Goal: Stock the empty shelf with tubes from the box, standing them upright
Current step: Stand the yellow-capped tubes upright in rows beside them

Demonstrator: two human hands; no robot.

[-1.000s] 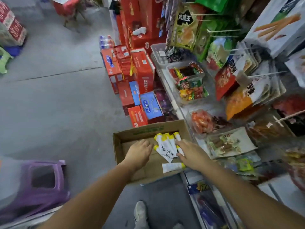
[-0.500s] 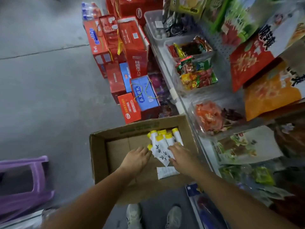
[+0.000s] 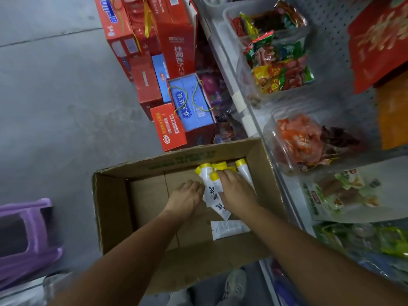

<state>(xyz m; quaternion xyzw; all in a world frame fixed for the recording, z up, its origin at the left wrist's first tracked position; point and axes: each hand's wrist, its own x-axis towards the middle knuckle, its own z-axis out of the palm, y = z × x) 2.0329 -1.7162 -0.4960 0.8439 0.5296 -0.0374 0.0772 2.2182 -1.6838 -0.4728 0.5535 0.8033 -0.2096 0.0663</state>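
- Tubes (image 3: 215, 195): white with yellow caps, lying flat in a bunch at the far right corner of the box, caps toward the far wall. None upright, none shelved yet.
- Loose tube (image 3: 229, 228): lying crosswise on the box bottom, apart from the bunch, just beside the right forearm.
- Right hand (image 3: 237, 192): palm down over the right side of the bunch, fingertips (image 3: 223, 173) reaching the caps. Any curl beneath the bunch hidden; grip cannot be told.
- Left hand (image 3: 187, 198): set against the left edge of the bunch, knuckles up, fingers bent, tips out of sight. Pinch or mere touch cannot be told.
- Step in hand, by judgement: gathering the bunch between both hands for a lift.
- Handling notes, by judgement:
  - Close in from both sides at mid-body, not at the crimped tails.
  - Keep all caps pointing one way, ready to stand without re-sorting.
  - Soft and smooth by the look of them, so likely to fan out or slide; better a smaller bunch than a dropped one.
  - Leave the loose tube for a later trip.
  - Flat caps probably the steadier base.
- Box (image 3: 106, 206): open cardboard, on the floor, close against the shelf front, bottom mostly bare.
- Shelf (image 3: 246, 120): at right, carrying clear tubs of snack packets. Empty tier not in view; worth locating before lifting.
- Cartons (image 3: 172, 51): red and blue, stacked beyond the box.
- Stool (image 3: 28, 235): purple, at left, well apart.
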